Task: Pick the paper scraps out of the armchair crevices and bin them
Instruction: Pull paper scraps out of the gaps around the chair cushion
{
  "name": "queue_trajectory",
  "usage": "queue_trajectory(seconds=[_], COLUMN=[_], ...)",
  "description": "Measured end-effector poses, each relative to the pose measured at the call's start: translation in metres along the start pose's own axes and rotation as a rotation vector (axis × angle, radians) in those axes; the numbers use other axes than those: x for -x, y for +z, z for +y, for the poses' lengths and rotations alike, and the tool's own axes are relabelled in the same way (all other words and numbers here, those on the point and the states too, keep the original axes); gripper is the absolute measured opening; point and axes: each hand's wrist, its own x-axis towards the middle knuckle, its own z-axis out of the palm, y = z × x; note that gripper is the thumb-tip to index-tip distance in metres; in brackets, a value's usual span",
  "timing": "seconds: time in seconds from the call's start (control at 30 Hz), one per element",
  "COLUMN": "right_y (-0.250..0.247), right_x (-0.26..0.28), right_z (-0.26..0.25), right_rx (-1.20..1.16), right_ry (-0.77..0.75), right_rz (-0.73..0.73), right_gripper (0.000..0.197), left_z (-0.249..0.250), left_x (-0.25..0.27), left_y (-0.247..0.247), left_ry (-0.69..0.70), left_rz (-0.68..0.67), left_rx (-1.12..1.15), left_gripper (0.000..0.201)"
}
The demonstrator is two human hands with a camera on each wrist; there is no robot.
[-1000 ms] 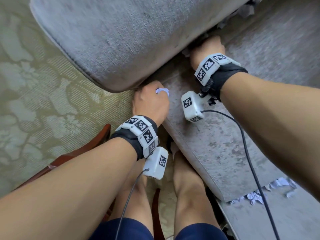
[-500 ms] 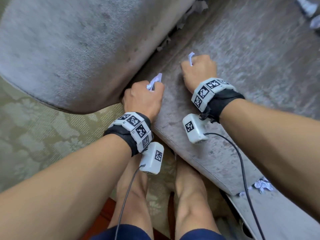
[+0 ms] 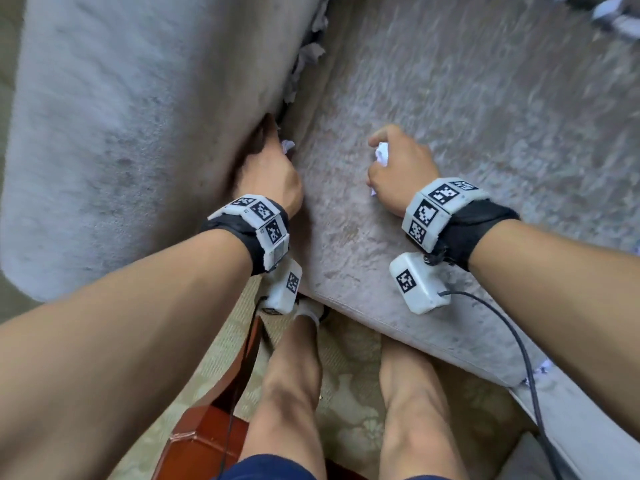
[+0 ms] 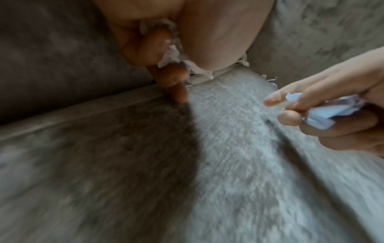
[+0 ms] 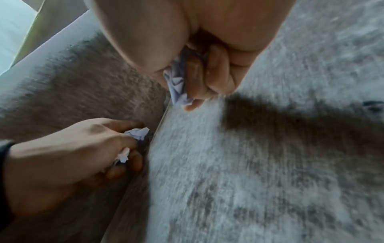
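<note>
My left hand (image 3: 273,161) sits at the crevice between the grey armrest (image 3: 138,116) and the seat cushion (image 3: 450,116). Its fingers curl round white paper scraps (image 3: 287,146), also seen as crumpled scraps (image 5: 137,134) in the right wrist view, and one finger reaches down to the seam. My right hand (image 3: 394,164) hovers over the cushion and grips a wad of white scraps (image 3: 381,154), the same wad (image 4: 324,113) showing between its fingers. More scraps (image 3: 310,57) stick out of the crevice farther back.
Further scraps (image 3: 613,12) lie at the far right of the seat and one scrap (image 3: 542,367) at the front right corner. My bare legs (image 3: 294,375) stand before the chair on patterned carpet (image 3: 346,358). A red-brown wooden piece (image 3: 201,438) sits low left.
Both hands, each holding scraps, have moved along the seat; my left hand has gone back into the armrest crevice farther in, and my right hand has shifted right over the cushion.
</note>
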Motion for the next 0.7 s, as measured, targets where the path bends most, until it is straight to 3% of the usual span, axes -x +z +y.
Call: queue_trajectory(seconds=[0.17,0.37,0.7], right_y=[-0.005,-0.001,0.010], right_x=[-0.005,-0.009,-0.022], right_z=[0.011,0.005,-0.020], right_rx=[0.020,0.060,0.108], right_ry=[0.002,-0.073,-0.158], right_rz=[0.031,-0.027,-0.038], right_gripper=[0.028,0.031,0.030], left_z=[0.012,0.008,-0.014], left_x=[-0.017,-0.026,-0.047], left_y=[0.001,0.004,0.020], left_ry=[-0.002,-0.094,-0.067], left_rz=[-0.040,-0.046,-0.007], left_rx=[-0.137,-0.129,-0.060], left_gripper=[0.036,0.034,0.032])
